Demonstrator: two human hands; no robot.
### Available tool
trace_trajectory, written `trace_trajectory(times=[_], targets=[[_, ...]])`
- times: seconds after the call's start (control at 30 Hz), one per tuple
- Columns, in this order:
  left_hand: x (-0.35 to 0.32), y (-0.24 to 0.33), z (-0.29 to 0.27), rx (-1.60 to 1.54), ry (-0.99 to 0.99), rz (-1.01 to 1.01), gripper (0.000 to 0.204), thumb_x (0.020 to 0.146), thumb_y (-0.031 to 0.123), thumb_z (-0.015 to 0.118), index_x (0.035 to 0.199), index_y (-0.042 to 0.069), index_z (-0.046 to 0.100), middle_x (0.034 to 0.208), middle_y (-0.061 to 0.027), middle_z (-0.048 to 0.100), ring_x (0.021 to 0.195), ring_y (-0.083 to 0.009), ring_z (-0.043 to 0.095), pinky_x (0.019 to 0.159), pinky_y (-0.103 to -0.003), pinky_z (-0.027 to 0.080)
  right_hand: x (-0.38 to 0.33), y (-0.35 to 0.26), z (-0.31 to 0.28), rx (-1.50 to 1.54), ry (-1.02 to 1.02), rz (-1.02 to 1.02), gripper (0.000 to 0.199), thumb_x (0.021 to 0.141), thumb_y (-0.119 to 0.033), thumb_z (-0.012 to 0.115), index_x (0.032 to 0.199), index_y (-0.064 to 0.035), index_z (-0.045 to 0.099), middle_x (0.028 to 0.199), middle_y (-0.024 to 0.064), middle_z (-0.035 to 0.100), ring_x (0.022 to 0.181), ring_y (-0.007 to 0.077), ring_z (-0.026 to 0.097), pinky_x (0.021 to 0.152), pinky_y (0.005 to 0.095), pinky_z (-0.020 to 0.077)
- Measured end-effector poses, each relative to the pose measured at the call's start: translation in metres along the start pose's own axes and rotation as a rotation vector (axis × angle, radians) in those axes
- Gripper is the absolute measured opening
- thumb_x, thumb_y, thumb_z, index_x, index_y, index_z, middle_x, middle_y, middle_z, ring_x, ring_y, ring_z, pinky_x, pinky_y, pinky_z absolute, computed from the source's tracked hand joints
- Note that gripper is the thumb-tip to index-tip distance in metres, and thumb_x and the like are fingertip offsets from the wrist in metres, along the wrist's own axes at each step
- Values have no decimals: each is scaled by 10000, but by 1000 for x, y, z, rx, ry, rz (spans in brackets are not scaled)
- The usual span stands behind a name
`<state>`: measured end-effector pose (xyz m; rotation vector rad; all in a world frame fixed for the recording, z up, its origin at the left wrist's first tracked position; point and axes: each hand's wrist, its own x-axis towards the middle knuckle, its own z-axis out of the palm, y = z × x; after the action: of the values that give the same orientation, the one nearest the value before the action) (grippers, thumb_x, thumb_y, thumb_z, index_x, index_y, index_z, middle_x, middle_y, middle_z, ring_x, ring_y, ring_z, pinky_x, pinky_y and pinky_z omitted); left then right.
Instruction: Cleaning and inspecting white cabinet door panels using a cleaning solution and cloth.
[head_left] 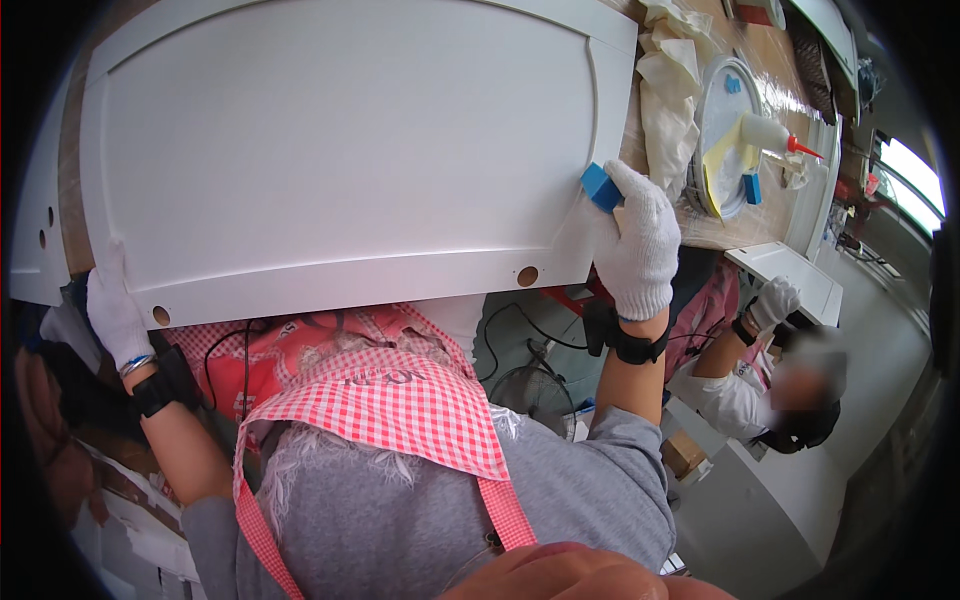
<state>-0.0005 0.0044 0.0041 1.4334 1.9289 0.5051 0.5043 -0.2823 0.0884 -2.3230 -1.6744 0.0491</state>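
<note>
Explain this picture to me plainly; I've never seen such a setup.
There is no robot here, just a person in white knitted gloves. A wide fisheye camera on their head looks down, so straight edges curve and the person's own body shows below.

In front lies a large white panel with a raised border. The left hand is at its near left corner; whether it grips there is unclear. The right hand holds a small blue block against the panel's right border.

To the right, on a brown work surface, a round grey tray carries a white bottle with a red nozzle and a yellow sheet. Beyond, a co-worker's gloved hand touches another white panel.
</note>
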Motion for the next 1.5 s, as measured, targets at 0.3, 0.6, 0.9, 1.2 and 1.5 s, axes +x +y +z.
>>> trace_trajectory(times=[0.3, 0.6, 0.9, 1.2, 1.5], targets=[[0, 4, 1, -10, -13, -49, 473, 963, 416, 673, 918, -55, 659, 848, -54, 639, 789, -120, 565, 746, -289, 468, -30, -23, -4, 60, 33, 178, 415, 785, -67, 782, 1179, -45, 653, 1062, 135, 707, 900, 319, 686, 821, 396, 534], [2, 2, -1, 25, -14, -31, 489, 949, 426, 679, 975, -62, 682, 907, -87, 678, 834, -139, 609, 786, -287, 487, -60, -46, -1, 71, -38, 168, 462, 727, -62, 823, 1158, -56, 659, 1042, 134, 707, 935, 330, 684, 828, 411, 530], [0, 6, 2, 4, -5, -51, 525, 947, 453, 674, 1005, -69, 687, 923, -100, 692, 823, -156, 626, 777, -297, 494, -69, -48, 1, 93, 17, 142, 500, 700, -37, 819, 1171, -63, 653, 1091, 130, 703, 901, 317, 673, 811, 402, 519], [4, 0, 0, 2, -8, -40, 532, 937, 456, 688, 1007, -71, 686, 929, -95, 692, 824, -152, 625, 772, -294, 494, -70, -49, 6, 99, 54, 96, 496, 709, -33, 812, 1178, -60, 651, 1112, 138, 705, 939, 318, 678, 828, 405, 521], [-1, 8, 2, 29, 15, -30, 553, 932, 475, 685, 999, -74, 695, 950, -110, 702, 832, -167, 628, 790, -302, 493, -61, -49, 8, 89, 46, 150, 511, 697, -38, 826, 1178, -58, 656, 1076, 128, 705, 927, 312, 673, 823, 401, 523]])
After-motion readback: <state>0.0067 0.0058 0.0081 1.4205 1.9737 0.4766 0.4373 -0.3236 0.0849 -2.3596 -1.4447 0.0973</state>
